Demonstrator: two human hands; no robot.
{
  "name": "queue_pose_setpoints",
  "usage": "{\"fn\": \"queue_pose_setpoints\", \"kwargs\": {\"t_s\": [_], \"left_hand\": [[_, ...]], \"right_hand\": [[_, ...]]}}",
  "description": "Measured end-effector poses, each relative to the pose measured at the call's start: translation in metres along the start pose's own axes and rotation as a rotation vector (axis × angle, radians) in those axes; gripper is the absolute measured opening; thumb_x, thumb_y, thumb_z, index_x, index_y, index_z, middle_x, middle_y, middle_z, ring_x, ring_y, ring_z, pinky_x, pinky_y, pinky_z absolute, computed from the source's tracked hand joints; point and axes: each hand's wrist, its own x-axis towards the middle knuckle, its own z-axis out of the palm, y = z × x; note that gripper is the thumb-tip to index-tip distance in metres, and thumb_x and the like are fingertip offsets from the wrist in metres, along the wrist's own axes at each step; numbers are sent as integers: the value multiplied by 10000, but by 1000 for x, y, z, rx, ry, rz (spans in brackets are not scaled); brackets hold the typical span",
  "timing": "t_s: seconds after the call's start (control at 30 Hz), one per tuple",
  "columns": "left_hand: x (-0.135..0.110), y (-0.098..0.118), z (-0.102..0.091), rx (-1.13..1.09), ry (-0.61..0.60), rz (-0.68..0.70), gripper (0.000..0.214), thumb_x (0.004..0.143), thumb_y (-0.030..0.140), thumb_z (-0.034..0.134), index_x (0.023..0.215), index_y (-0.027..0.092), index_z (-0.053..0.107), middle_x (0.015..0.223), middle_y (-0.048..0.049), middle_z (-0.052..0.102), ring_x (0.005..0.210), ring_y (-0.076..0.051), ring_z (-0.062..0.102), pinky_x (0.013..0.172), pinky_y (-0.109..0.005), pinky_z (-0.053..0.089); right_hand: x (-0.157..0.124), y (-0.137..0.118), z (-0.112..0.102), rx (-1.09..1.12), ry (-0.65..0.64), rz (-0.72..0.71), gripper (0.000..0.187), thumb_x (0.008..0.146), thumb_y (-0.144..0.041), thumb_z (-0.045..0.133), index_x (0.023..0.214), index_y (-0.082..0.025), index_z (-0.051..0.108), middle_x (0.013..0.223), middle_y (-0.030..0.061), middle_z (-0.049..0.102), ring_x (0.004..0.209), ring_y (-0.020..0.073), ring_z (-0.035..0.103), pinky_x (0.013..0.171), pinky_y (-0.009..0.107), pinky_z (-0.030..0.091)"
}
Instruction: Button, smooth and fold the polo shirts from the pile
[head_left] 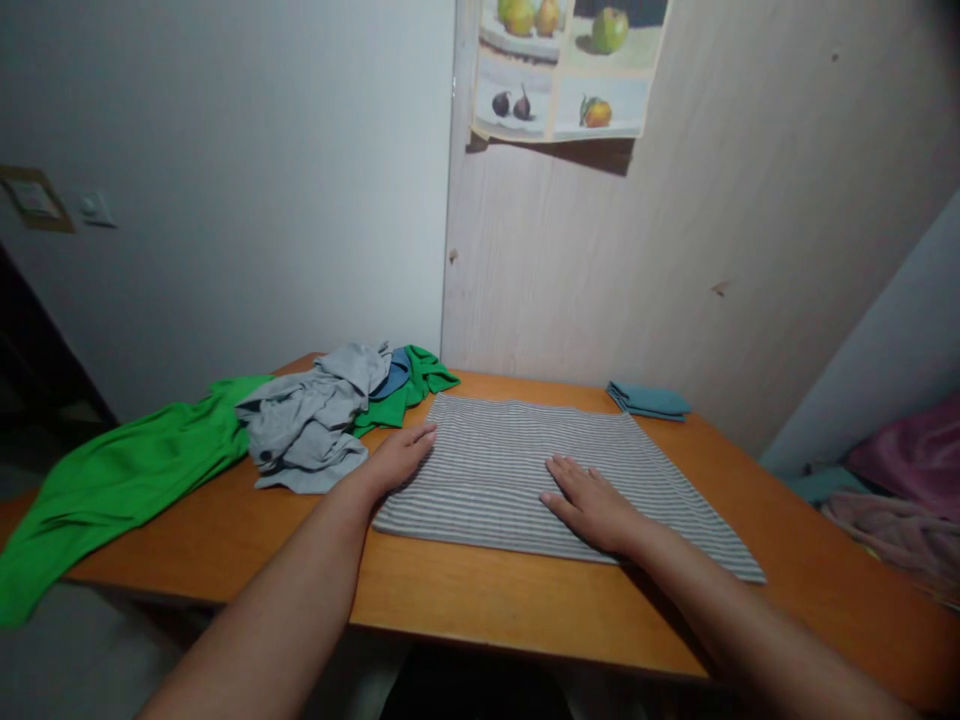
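Note:
A grey and white striped cloth point(517, 450) lies spread flat on the wooden table point(480, 600). My left hand point(401, 455) rests palm down on its left edge, fingers stretched out. My right hand point(592, 505) lies flat on the middle of the cloth, fingers together and extended. Neither hand holds anything.
A crumpled grey garment point(315, 420) sits left of the striped cloth on top of a green garment point(127, 470) that hangs over the table's left edge, with a bit of blue cloth point(394, 375) between them. A folded teal cloth point(649, 400) lies at the back. Pink fabric point(907, 470) is piled at right.

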Motion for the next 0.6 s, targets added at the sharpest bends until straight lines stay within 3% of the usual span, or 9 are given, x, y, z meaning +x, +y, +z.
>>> {"fn": "queue_pose_setpoints", "kwargs": {"t_s": [0.13, 0.27, 0.37, 0.43, 0.6], "left_hand": [[2, -2, 4, 13, -65, 75, 607, 884, 518, 527, 1327, 124, 657, 1424, -126, 626, 1343, -280, 559, 1180, -405, 370], [3, -8, 5, 15, -154, 86, 513, 811, 444, 614, 1233, 173, 719, 1337, -84, 694, 1289, -275, 604, 1158, -399, 397], [5, -13, 2, 4, -182, 65, 455, 798, 401, 617, 1180, 190, 746, 1307, -71, 713, 1271, -269, 618, 1152, -387, 402], [6, -14, 0, -12, -181, 46, 448, 802, 375, 600, 1182, 188, 748, 1317, -67, 707, 1288, -264, 606, 1161, -374, 388], [5, -11, -2, -86, -180, -12, 466, 811, 298, 538, 1212, 169, 736, 1301, -55, 717, 1230, -252, 645, 1105, -355, 449]], "right_hand": [[-4, -33, -6, 41, 70, -145, 662, 1020, -542, 379, 1564, -164, 402, 1642, 144, 298, 1541, 293, 217, 1242, 538, 176], [-11, -73, -7, 98, -50, -376, 639, 1039, -528, 354, 1583, -194, 366, 1647, 106, 296, 1539, 269, 226, 1247, 519, 196], [-13, -86, -9, 109, -132, -389, 624, 1043, -539, 339, 1550, -188, 432, 1613, 116, 368, 1515, 279, 297, 1242, 535, 212], [-12, -88, -12, 126, -113, -366, 612, 1047, -543, 319, 1517, -189, 486, 1585, 115, 422, 1489, 270, 355, 1238, 507, 247], [-3, -94, -9, 83, -64, -379, 654, 1021, -548, 404, 1563, -182, 411, 1622, 116, 345, 1513, 280, 301, 1242, 485, 251]]}}
